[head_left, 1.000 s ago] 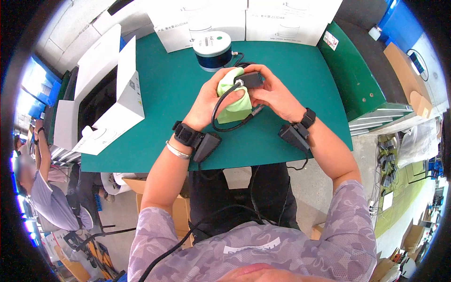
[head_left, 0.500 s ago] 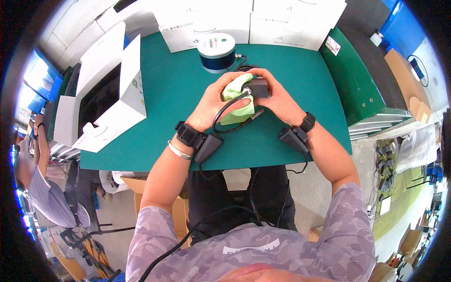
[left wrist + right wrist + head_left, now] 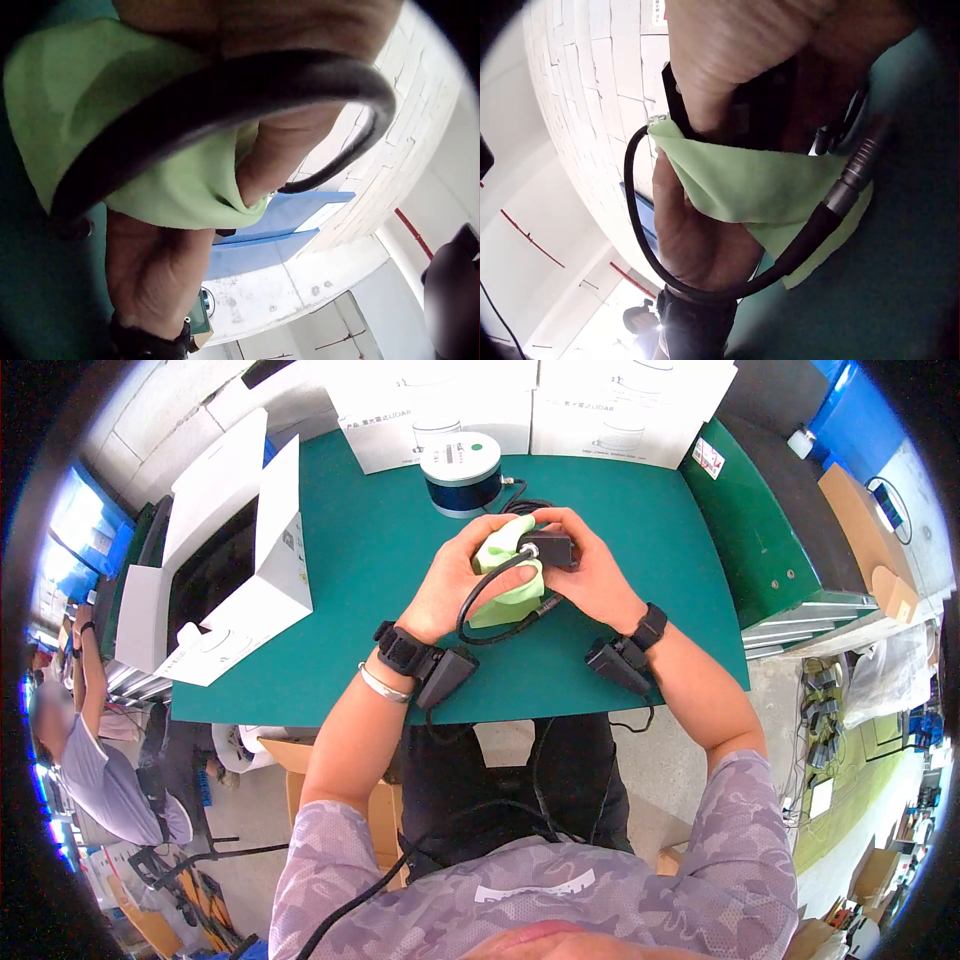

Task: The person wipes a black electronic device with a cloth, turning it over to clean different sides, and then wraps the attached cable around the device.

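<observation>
Both hands meet over the table's middle around a small black box [image 3: 552, 548] with a cable plugged into one side. My left hand [image 3: 440, 585] pinches a light green cloth [image 3: 742, 180] against the box's cable end, its thumb lying over the cloth. Fingers of my right hand [image 3: 600, 575] grip the box's other end; part of the box is hidden by them in the right wrist view. From the box a thick black cable [image 3: 225, 97] curves round in a loop. Its metal plug [image 3: 847, 187] hangs beside the cloth's lower edge.
A round lidar sensor [image 3: 462, 475] with a white top stands behind the hands, its black cable coiled nearby. White printed cartons [image 3: 610, 430] line the back of the green table [image 3: 370, 680]. An open white box [image 3: 275, 580] sits at left, a green case [image 3: 765, 530] at right.
The black box has turned slightly to lie more level, and its plug end has swung a little. Both hands keep their hold on cloth and box. The head view has shifted slightly.
</observation>
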The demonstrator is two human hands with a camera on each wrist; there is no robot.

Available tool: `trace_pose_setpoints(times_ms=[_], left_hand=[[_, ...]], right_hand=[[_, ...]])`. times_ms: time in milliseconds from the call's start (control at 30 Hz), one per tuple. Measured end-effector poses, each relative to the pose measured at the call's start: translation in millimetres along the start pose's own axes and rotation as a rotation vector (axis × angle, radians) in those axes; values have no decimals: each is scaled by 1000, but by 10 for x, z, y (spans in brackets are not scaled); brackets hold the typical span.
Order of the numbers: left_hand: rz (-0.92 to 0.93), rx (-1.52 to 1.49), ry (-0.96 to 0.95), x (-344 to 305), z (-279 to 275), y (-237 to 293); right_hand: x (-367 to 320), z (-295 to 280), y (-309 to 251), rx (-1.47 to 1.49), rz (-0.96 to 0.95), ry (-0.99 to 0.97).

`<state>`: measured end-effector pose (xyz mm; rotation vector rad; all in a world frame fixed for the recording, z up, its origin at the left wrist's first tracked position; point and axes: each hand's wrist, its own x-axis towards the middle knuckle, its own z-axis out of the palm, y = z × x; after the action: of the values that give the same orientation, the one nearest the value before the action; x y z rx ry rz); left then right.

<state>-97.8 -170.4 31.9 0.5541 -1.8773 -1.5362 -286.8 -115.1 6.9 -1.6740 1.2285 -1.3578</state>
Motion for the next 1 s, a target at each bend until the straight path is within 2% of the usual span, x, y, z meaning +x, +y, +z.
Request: trace_pose_setpoints(times_ms=[333, 433, 600, 667, 733, 1000], left_hand=[[4, 47, 45, 19, -13, -53], [7, 70, 83, 35, -32, -101], [45, 49, 104, 47, -45, -103], [53, 64, 101, 55, -52, -133], [35, -2, 196, 58, -43, -144], [63, -22, 227, 70, -33, -157]], right_hand=[[1, 32, 74, 67, 26, 46], [-9, 23, 61, 72, 84, 52], [-19, 11, -60, -187, 40, 81], [-20, 32, 14, -141, 42, 82], [-30, 37, 56, -95, 44, 85], [-28, 48, 14, -89, 34, 90]])
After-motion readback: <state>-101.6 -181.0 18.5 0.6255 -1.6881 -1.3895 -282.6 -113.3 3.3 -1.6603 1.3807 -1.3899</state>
